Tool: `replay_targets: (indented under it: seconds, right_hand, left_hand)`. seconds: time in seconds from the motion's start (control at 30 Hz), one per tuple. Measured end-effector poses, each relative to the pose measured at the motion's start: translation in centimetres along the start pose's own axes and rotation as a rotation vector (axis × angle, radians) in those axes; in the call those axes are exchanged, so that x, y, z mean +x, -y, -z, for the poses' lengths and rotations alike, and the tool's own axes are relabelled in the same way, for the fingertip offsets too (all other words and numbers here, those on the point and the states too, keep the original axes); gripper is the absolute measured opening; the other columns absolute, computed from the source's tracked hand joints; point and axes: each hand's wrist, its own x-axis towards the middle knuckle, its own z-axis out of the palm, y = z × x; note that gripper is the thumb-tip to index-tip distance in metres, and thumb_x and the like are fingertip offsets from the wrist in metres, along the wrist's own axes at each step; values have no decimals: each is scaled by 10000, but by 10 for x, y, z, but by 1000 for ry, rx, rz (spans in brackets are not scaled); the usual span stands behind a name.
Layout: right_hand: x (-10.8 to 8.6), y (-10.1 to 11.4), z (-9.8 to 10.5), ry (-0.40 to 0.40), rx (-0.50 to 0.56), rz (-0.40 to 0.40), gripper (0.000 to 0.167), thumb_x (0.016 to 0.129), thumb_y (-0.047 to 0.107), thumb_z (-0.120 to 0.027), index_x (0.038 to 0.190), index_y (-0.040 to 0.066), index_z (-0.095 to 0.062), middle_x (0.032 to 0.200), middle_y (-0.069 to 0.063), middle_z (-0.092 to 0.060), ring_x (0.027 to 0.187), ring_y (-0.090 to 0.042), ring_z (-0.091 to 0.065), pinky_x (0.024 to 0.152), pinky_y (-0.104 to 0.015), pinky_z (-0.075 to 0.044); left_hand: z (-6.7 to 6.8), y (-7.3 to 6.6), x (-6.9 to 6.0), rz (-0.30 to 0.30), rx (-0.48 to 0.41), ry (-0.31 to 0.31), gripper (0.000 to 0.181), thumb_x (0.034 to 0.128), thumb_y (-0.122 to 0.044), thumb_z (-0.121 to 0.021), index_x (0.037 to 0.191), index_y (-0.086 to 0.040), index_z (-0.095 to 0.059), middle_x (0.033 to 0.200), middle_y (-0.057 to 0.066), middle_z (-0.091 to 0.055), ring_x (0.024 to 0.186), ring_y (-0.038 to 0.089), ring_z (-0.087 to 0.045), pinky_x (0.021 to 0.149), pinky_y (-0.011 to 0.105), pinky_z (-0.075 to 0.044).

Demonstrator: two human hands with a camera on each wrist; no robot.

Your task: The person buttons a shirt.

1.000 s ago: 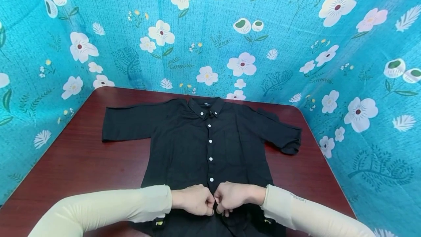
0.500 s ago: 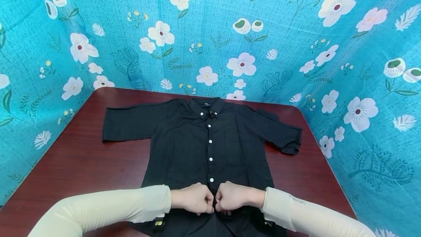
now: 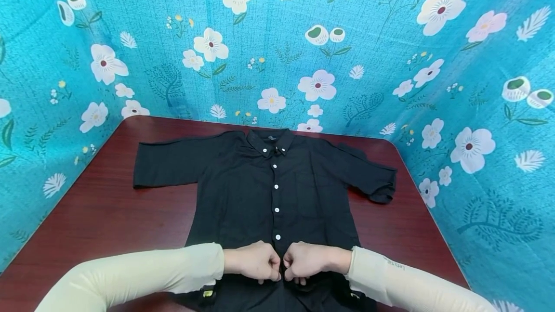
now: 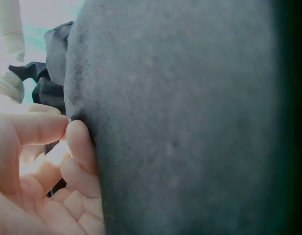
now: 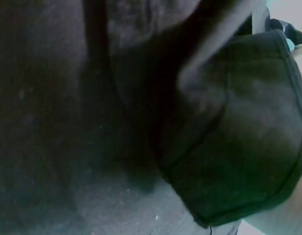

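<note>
A black shirt [image 3: 247,196] with white buttons lies front up, collar away from me and sleeves spread. My left hand [image 3: 257,261] is over the lower front, just left of the button line. In the left wrist view its thumb and forefinger [image 4: 81,142] pinch the edge of the dark cloth [image 4: 180,117]. Close beside it, my right hand [image 3: 308,260] has curled fingers that hold the cloth at the front opening. Dark cloth [image 5: 249,132] fills most of the right wrist view and hides those fingertips. A white button [image 3: 278,237] shows just above both hands.
The shirt rests on a dark red-brown table [image 3: 112,215] with rounded far corners. A blue floral curtain [image 3: 243,71] hangs behind the table and along its sides. The shirt's right-hand sleeve [image 3: 373,177] is rumpled near its cuff.
The hands have drawn very slightly apart, and the right hand's fingers have shifted and curled in more at the front opening. The rest of the shirt lies as before.
</note>
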Motion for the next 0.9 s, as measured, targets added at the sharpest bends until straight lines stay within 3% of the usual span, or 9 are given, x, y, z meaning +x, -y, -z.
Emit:
replay_targets:
  seconds: [0.13,0.23,0.6,0.77,0.9]
  right_hand:
    - [0,1,-2,-2,64,-12,233,743,26,-654,585,125,-515,511,-3,-589,416,-82,-525,394,-187,-360]
    - [0,1,-5,-16,97,-2,235,750,8,-662,584,114,-534,515,-8,-596,421,-79,-533,398,-183,-376]
    - [1,-1,-6,-40,110,37,270,727,-5,-717,561,102,-534,491,-28,-603,433,-97,-579,401,-178,-388]
    - [2,-1,-7,-73,58,36,255,699,-1,-731,556,115,-554,481,6,-603,426,-101,-587,401,-177,-387]
    - [2,-1,-5,-52,102,46,249,699,-31,-730,567,84,-553,494,-18,-612,434,-103,-586,410,-181,-399]
  left_hand:
    - [-1,-2,-2,51,-161,-8,207,785,-83,-693,589,-79,-629,493,-79,-542,406,43,-519,417,171,-376]
    - [-2,-4,-4,81,-219,-7,195,789,-53,-686,602,-48,-633,501,-54,-546,417,46,-508,401,166,-337]
    - [-3,-1,-3,126,-234,18,189,801,-70,-682,618,-47,-642,532,-24,-577,436,47,-512,403,172,-320]
    - [-3,-1,-1,104,-226,38,190,798,-61,-691,617,-29,-646,547,-41,-588,443,39,-520,426,157,-339]
    - [-3,-2,-1,106,-212,23,197,793,-61,-695,605,-41,-641,550,-33,-591,441,47,-531,436,158,-361]
